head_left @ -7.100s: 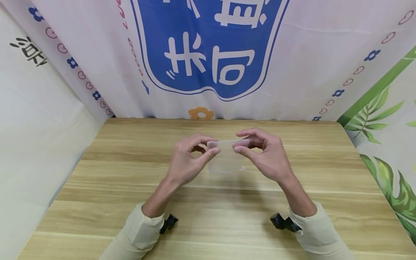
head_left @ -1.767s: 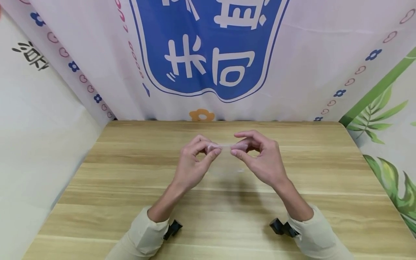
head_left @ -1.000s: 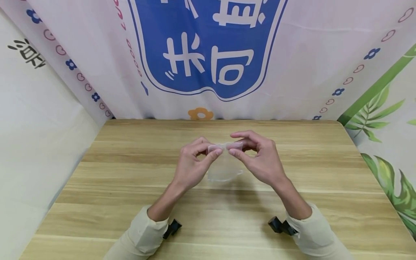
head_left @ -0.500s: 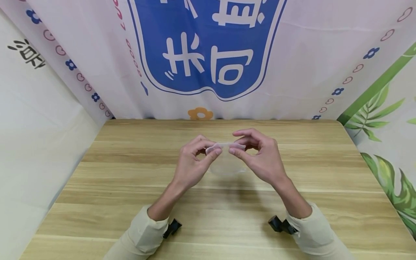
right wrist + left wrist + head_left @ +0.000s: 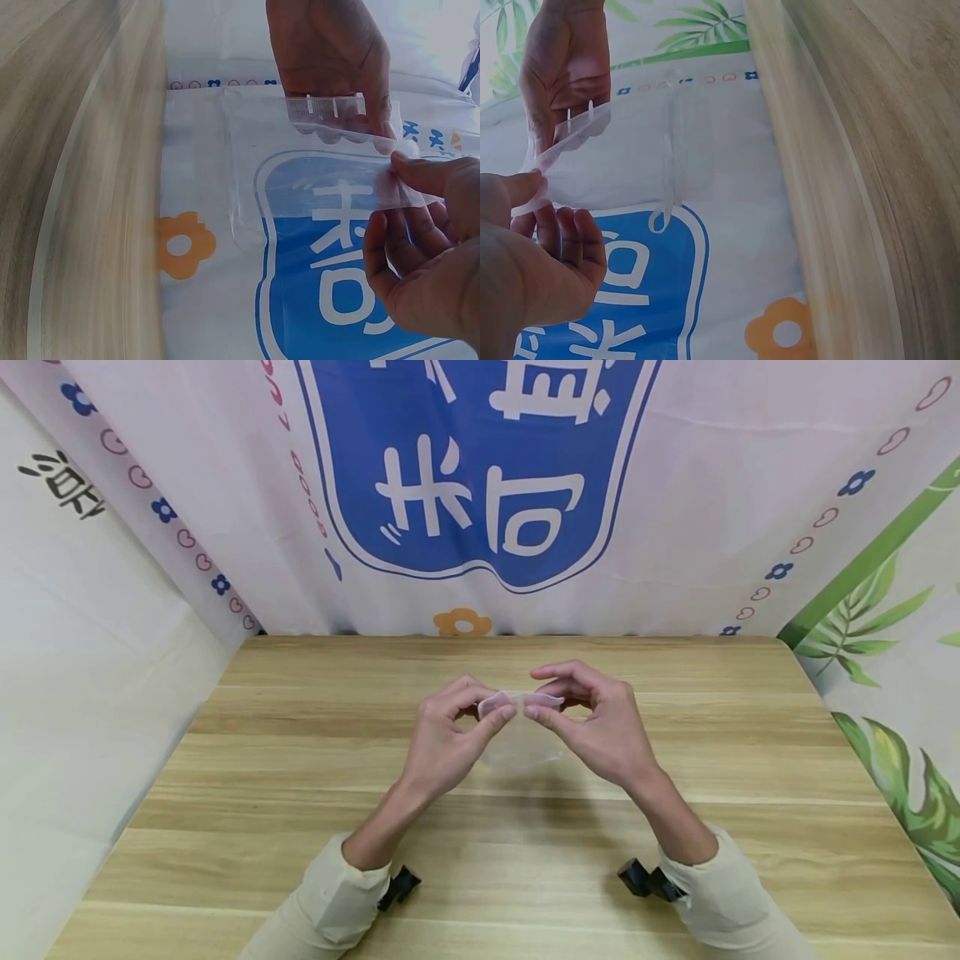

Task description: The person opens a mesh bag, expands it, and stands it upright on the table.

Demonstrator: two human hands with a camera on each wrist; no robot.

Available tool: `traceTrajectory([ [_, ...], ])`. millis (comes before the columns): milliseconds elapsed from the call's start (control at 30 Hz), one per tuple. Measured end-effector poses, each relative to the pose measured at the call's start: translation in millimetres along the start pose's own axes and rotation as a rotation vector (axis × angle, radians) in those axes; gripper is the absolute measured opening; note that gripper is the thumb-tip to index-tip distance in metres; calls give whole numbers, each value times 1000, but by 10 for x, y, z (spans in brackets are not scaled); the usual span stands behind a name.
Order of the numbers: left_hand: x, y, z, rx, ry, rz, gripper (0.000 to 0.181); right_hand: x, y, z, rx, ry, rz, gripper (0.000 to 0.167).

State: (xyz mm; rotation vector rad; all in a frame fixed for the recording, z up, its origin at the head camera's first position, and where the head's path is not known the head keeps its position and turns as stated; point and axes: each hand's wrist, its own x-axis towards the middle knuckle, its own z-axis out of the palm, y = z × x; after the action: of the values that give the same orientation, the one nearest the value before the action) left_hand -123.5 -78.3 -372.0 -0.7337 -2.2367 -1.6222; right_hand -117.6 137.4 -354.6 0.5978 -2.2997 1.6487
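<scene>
A small, thin, see-through bag [image 5: 521,739] hangs between my hands above the table, its top edge bunched at the thumbs. My left hand [image 5: 450,735] pinches that edge on the left between thumb and fingers. On the right, my right hand [image 5: 603,727] pinches the same edge, its index finger raised and bent. The thumb tips are a short gap apart. In the left wrist view the bag [image 5: 619,165] shows a fine texture and a small loop at its far corner. The right wrist view shows the bag's [image 5: 322,165] folded strip along the fingers.
A wood-grain table [image 5: 300,827] lies under both hands. A white curtain [image 5: 712,527] with a blue emblem stands along its far edge. Leaf-patterned cloth [image 5: 885,643] hangs at the right. Black wrist mounts [image 5: 401,889] stick out from both sleeves.
Compared with about seven seconds ago, the hands have come closer together and the top edge is more bunched. Over the last second the hands barely move while the bag's lower part sways.
</scene>
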Motion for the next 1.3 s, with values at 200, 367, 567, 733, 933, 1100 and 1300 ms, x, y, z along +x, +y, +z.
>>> traceTrajectory([
  [200, 13, 5, -32, -16, 11, -23, 12, 7, 4, -47, -18, 45, -9, 32],
  [367, 26, 8, -55, -19, 21, -32, 11, 14, -3, -70, -8, 66, -8, 30],
  [567, 22, 10, -49, -7, 21, -25, 8, 7, 7, -56, -3, 55, -3, 30],
  [733, 17, 3, -33, -2, 2, -26, 6, 6, 18, -36, -8, 32, -3, 31],
  [933, 15, -6, -26, 19, -6, -39, 13, 6, 9, -22, -19, 9, -9, 31],
  [1100, 14, -12, -14, 23, -6, -32, 10, 6, 5, -11, -10, 5, -12, 31],
  [1300, 15, 2, 4, 20, 7, -29, 6, -3, 12, -2, 2, 2, -2, 35],
])
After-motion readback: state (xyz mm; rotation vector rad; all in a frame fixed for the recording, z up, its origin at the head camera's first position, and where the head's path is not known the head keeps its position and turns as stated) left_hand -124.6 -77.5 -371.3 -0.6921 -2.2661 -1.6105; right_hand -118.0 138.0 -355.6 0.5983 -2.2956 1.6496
